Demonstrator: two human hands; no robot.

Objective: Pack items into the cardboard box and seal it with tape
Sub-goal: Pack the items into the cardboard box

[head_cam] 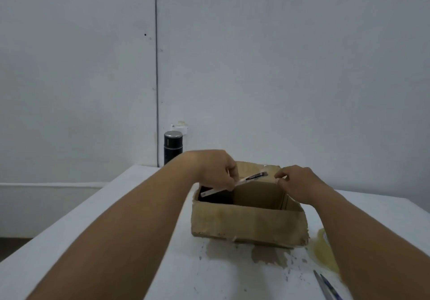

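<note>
Packing is underway: the left hand (215, 168) pinches a slim white pen-like stick (233, 184) over the open brown cardboard box (247, 221) at table centre, a dark item (217, 197) already inside. The right hand's (296, 183) grip closes on the box rim at 3 o'clock. Sealing remains; the clear tape roll (324, 248) lies at 4 o'clock.

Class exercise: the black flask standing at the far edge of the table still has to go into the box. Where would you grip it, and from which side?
Grip the flask around its black body, below the silver cap, coming from the near side, probably with the left hand, which is closer. It stands upright close to the wall, so the back is blocked, and the round body suits a wrapping grip.
</note>
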